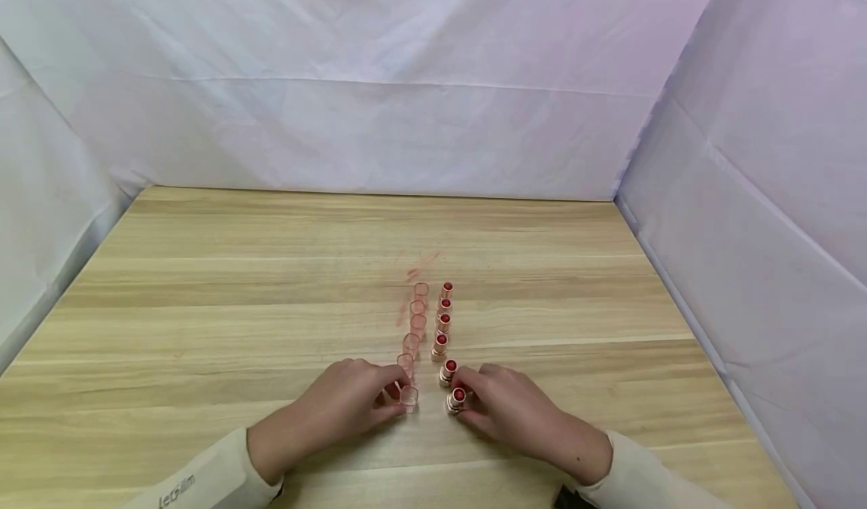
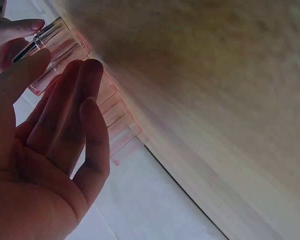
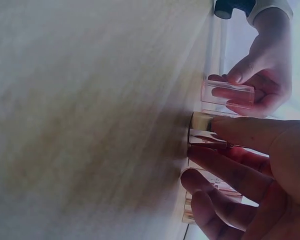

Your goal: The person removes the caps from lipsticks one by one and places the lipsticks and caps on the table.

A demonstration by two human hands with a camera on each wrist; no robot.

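Observation:
Two short rows stand upright on the wooden table (image 1: 203, 306): several clear plastic caps (image 1: 418, 315) on the left and several gold lipsticks with red tips (image 1: 443, 319) on the right. My left hand (image 1: 396, 400) pinches the nearest clear cap (image 1: 409, 396), which the right wrist view shows between thumb and fingers (image 3: 227, 94). My right hand (image 1: 467, 400) pinches the nearest lipstick (image 1: 457, 397) by its gold base (image 3: 202, 131), which stands on the table. In the left wrist view my left hand (image 2: 65, 62) lies beside the row of caps (image 2: 117, 122).
Faint red smears (image 1: 421, 262) mark the wood just beyond the rows. White cloth walls (image 1: 379, 117) close in the table at the back and on both sides. Bare wood spreads to the left and right of the rows.

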